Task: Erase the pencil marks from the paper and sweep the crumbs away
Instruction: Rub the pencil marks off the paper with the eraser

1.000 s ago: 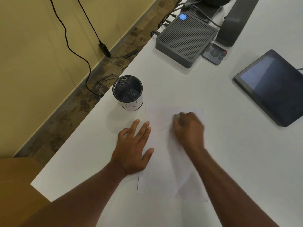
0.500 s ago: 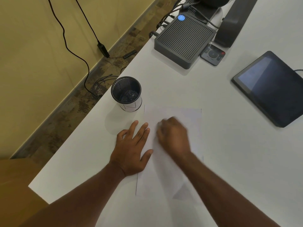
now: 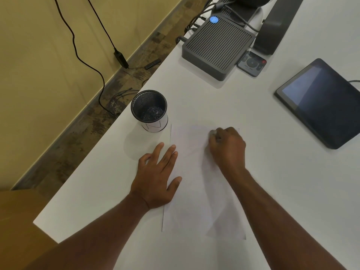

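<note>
A white sheet of paper lies on the white table in front of me. My left hand rests flat on the sheet's left edge, fingers spread, pressing it down. My right hand is curled near the paper's far right corner, and a small pale eraser peeks out at its fingertips, touching the sheet. Any pencil marks are too faint to make out, and I see no crumbs.
A black mesh cup stands just beyond the paper's far left corner, close to the table's left edge. Farther back sit a ribbed grey box, a small remote and a dark tablet at the right.
My right hand swept left across the top of the paper, then back right to the far right corner. The left hand stayed put on the sheet.
</note>
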{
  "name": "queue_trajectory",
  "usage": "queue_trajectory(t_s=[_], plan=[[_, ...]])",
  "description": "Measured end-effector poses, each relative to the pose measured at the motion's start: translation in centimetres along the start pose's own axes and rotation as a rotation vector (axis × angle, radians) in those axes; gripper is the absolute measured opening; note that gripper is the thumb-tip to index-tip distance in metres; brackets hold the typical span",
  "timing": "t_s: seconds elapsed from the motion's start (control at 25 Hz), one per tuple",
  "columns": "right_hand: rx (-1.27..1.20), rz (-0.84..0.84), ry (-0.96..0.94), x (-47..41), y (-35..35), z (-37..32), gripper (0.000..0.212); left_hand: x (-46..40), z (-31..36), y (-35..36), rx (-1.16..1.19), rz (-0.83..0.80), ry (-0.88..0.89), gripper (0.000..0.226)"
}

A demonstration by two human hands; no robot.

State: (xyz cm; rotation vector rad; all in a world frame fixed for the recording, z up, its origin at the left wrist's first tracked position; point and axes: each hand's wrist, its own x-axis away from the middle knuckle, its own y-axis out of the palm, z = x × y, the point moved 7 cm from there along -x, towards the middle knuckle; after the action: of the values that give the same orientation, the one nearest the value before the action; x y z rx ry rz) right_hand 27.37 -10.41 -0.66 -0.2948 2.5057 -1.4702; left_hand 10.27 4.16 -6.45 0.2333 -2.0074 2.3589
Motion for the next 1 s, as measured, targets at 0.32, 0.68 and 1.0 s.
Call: queue_trajectory(t_s=[0.32,0.68,1.0], plan=[[-0.003,-0.024,0.011,-0.3,0.3,-0.4,0.025,0.0,0.0,0.0,0.014,0.01,0.004,0.073],[-0.007,-0.093,-0.013,0.9,0.9,-2.2,0.025,0.0,0.1,-0.2,0.017,0.004,-0.001,0.073],[0.001,-0.134,-0.034,1.8,1.4,-3.0,0.023,0.0,0.1,-0.1,0.015,0.024,0.018,0.072]])
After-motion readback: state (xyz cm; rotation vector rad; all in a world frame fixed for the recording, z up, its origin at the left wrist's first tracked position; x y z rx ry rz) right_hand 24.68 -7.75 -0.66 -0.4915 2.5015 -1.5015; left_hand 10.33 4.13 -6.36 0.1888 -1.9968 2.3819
